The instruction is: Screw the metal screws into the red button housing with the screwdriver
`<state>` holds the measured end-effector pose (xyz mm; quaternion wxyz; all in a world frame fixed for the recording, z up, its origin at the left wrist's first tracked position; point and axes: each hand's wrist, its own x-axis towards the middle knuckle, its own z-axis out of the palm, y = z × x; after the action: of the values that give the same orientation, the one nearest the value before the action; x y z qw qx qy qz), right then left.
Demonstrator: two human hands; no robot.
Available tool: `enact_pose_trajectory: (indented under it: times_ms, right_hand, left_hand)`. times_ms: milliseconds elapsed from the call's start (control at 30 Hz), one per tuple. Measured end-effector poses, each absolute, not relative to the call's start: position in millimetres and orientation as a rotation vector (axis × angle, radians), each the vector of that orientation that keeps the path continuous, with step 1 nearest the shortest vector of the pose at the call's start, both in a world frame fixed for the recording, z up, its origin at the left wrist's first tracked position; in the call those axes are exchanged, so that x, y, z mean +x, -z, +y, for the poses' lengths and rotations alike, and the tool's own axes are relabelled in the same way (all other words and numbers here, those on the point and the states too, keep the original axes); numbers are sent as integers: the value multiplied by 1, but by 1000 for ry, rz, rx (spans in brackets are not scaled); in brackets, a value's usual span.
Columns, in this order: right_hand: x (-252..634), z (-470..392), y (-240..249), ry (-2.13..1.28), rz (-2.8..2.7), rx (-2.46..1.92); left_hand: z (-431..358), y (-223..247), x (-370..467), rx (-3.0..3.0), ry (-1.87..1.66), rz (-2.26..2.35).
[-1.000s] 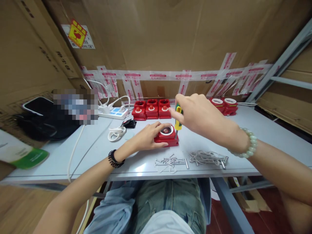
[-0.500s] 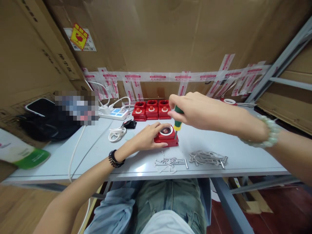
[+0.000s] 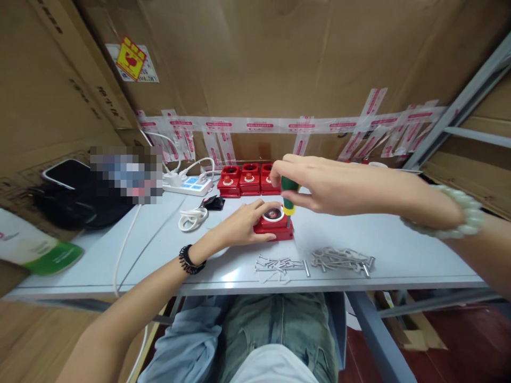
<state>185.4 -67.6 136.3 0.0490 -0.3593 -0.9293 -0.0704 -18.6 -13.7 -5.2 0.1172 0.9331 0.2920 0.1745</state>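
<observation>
Since the earlier frame, the right hand (image 3: 319, 183) has been rolled further over the screwdriver (image 3: 288, 192), and the wrist has been swung out to the right. The red housing (image 3: 274, 226) sits near the middle of the bench (image 3: 383, 239), with the screwdriver tip set at its right front corner. The handle is enclosed by the right fingers (image 3: 293, 199), and the shaft is held nearly upright. The housing is pinned flat by the left hand (image 3: 239, 226), whose fingers are spread over the top and left edge. For a clean drive, the shaft should be kept in line with the screw, downward pressure maintained, and the housing prevented from rotating. Loose screws (image 3: 279, 263) and metal clips (image 3: 341, 259) lie just in front; finished red units (image 3: 247, 180) are lined up behind, beside a power strip (image 3: 187, 184).
</observation>
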Motion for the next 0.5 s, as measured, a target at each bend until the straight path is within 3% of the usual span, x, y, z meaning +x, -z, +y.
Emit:
enact_pose_trajectory:
  times_ms: [200, 400, 500]
  right_hand:
    - [191, -66, -130, 414, -2633, -1324]
    - [188, -60, -130, 68, -2716, -1100]
    - [183, -63, -129, 195, -2621, -1301]
  left_hand:
    - [-13, 6, -18, 2739, -519, 852]
    - [-12, 6, -18, 2755, -503, 841]
    - [-11, 7, -18, 2768, -512, 824]
